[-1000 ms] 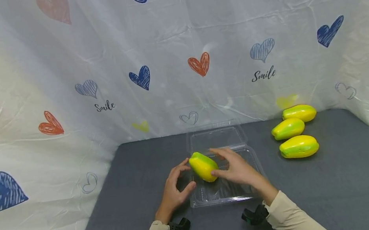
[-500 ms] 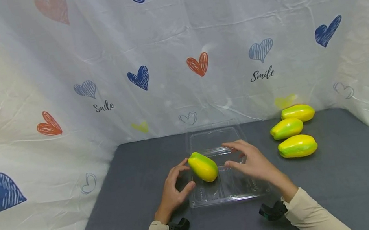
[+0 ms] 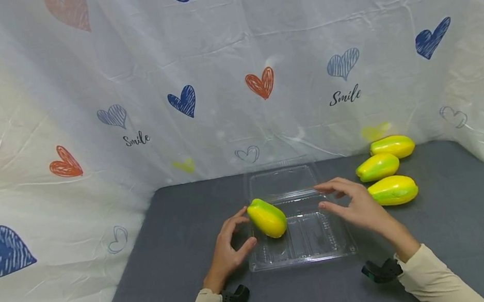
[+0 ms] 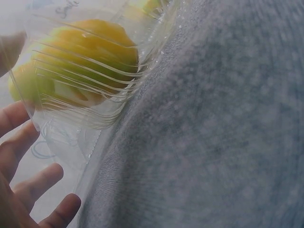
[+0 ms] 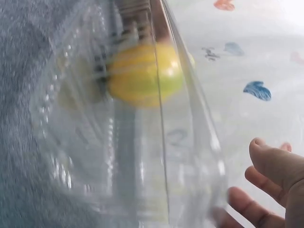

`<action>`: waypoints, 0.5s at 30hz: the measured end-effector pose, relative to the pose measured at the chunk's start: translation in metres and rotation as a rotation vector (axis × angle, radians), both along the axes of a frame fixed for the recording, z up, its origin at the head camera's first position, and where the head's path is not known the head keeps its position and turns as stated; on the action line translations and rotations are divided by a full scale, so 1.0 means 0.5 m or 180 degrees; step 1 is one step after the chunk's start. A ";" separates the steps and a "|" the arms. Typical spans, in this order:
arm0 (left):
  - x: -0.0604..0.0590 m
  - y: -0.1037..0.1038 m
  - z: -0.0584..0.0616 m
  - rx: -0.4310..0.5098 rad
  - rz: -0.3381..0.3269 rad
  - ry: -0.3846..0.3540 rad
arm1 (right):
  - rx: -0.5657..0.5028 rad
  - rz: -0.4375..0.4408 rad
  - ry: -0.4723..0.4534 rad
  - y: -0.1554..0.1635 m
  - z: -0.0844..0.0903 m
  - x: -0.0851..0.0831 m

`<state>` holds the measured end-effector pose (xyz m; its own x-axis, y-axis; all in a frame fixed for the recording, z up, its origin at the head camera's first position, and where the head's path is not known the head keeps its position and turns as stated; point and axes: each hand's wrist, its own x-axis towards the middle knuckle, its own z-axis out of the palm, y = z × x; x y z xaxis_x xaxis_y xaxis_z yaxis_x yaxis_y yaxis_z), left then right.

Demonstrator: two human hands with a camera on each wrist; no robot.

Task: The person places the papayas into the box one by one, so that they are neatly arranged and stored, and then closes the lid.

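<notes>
My left hand (image 3: 227, 249) rested on the grey desk (image 3: 173, 286) just left of the clear plastic clamshell box (image 3: 302, 238), its fingers loosely curved and spread, holding nothing. The fingertips sat close beside the papaya (image 3: 267, 217) but I could not tell whether they touched it. That papaya — yellow with a green flank — lay tilted in the left end of the box's tray, leaning on the rim. From my left wrist it showed through the ribbed wall of the box (image 4: 95, 71), my fingers (image 4: 28, 185) just below.

My right hand (image 3: 357, 204) hovered over the right edge of the box, fingers relaxed and apart, gripping nothing. Just to its right lay three more papayas (image 3: 392, 190) in a loose group on the desk — the nearest one close to my knuckles. The box lid (image 3: 281, 181) lay open flat toward the heart-printed cloth (image 3: 230, 69).
</notes>
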<state>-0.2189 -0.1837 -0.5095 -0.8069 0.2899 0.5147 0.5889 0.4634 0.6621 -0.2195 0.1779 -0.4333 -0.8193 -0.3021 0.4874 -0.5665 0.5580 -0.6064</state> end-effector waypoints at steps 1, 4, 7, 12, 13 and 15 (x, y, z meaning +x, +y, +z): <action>-0.001 0.000 0.000 0.0005 -0.0001 -0.0012 | -0.0001 0.0002 -0.0001 0.005 0.000 -0.001; -0.002 0.000 0.002 0.0029 -0.0017 -0.0032 | 0.0000 -0.0015 0.0002 0.017 0.003 -0.004; 0.000 0.002 0.006 0.0070 -0.0040 -0.0005 | 0.0017 -0.0041 0.0033 0.028 0.006 -0.006; 0.007 0.004 0.014 0.0088 -0.0061 -0.0004 | 0.0113 -0.0146 0.0031 0.046 0.011 -0.005; 0.008 0.004 0.013 0.0073 -0.0058 -0.0025 | 0.0135 -0.0173 0.0028 0.050 0.012 -0.005; 0.001 -0.001 0.000 0.0055 -0.0050 -0.0009 | 0.0163 -0.0215 0.0020 0.058 0.013 -0.005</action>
<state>-0.2185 -0.1841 -0.5097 -0.8038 0.2937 0.5173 0.5941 0.4427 0.6717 -0.2221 0.2070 -0.4268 -0.8356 -0.2708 0.4779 -0.5301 0.6253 -0.5726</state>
